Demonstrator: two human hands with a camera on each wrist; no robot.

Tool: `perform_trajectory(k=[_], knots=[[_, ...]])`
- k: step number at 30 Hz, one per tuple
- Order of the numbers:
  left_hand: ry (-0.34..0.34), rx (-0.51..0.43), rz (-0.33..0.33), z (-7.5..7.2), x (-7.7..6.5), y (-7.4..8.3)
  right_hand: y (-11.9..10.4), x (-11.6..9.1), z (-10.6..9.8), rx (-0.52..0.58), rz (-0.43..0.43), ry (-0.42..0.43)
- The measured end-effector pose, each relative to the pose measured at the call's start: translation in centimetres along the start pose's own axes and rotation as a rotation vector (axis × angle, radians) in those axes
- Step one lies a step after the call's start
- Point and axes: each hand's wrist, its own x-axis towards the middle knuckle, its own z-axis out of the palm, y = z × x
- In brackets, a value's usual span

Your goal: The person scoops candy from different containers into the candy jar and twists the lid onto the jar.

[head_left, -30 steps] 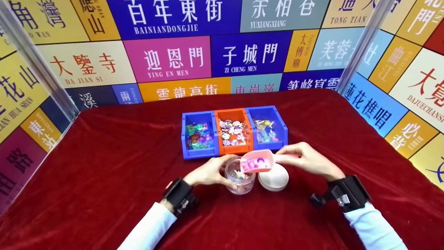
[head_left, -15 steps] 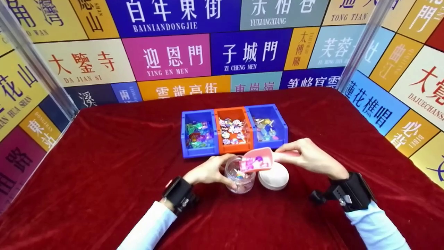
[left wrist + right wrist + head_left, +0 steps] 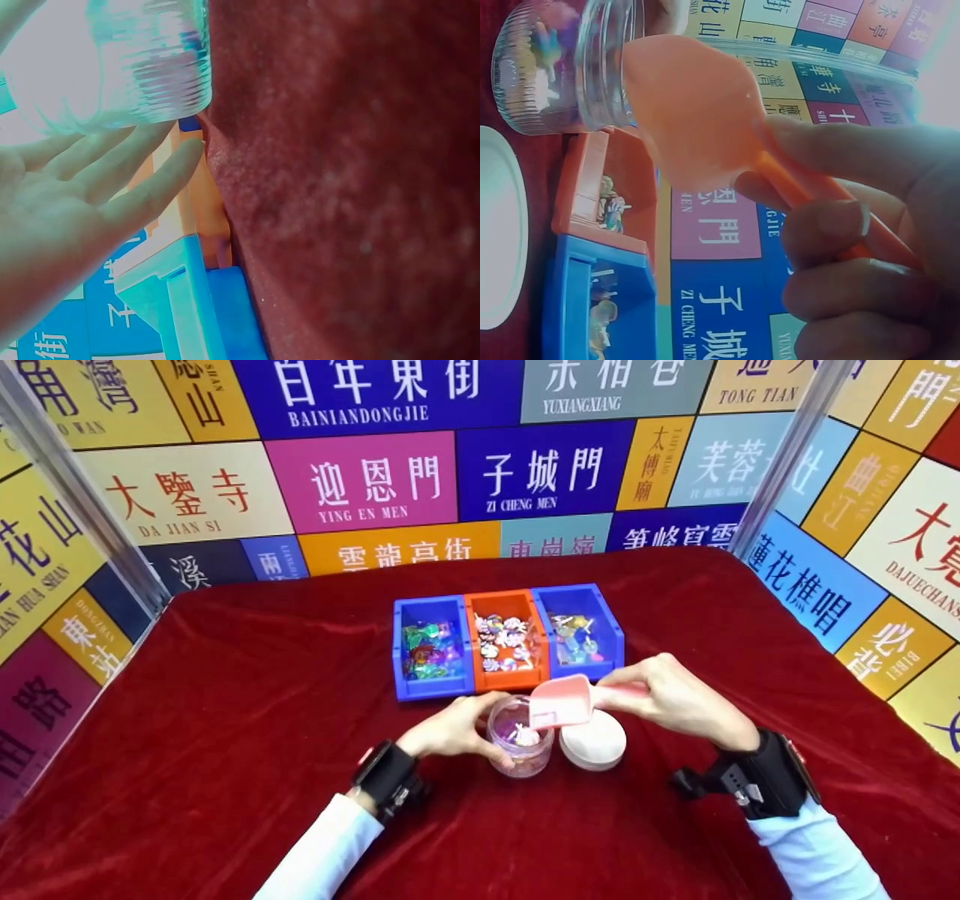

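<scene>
My left hand (image 3: 454, 729) grips a clear ribbed jar (image 3: 523, 761) from its left side, thumb and fingers round it. Small colourful candy-like pieces (image 3: 525, 734) lie inside the jar, also seen through its wall in the right wrist view. In my right hand (image 3: 671, 701) is the handle of a pink scoop (image 3: 564, 699), held between thumb and curled fingers. The scoop is tilted over the right part of the jar's mouth; a small pink-purple piece shows near its lip. Just right of the jar lies a white round lid (image 3: 594, 741), partly beneath the scoop.
Behind the jar stand three joined bins: a blue bin (image 3: 397, 660) with coloured gem-like pieces, an orange bin (image 3: 480, 682) with swirled candy-like pieces, and another blue bin (image 3: 615, 649) with clear and yellow pieces. A red cloth (image 3: 262, 720) covers the table.
The scoop has tipped toward the jar, and most of its pink and purple pieces have left it. Purple and white pieces now show in the jar. The left hand has stayed in place.
</scene>
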Motion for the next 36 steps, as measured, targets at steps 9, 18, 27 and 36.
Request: perform_trajectory(k=[9, 18, 27, 36], knots=[[-0.008, 0.04, -0.009, -0.1, 0.1, -0.1, -0.4, 0.1, -0.1, -0.032, 0.007, 0.012], [-0.029, 0.022, 0.01, -0.5, -0.2, -0.2, 0.5, 0.1, -0.1, -0.008, 0.016, -0.008], [0.08, -0.105, 0.016, -1.7, -0.7, -0.8, 2.4, 0.3, 0.4, 0.118, 0.147, -0.079], [0.75, 0.112, -0.033, -4.0, -1.0, -1.6, 2.4, 3.2, 1.1, 0.01, 0.194, 0.066]])
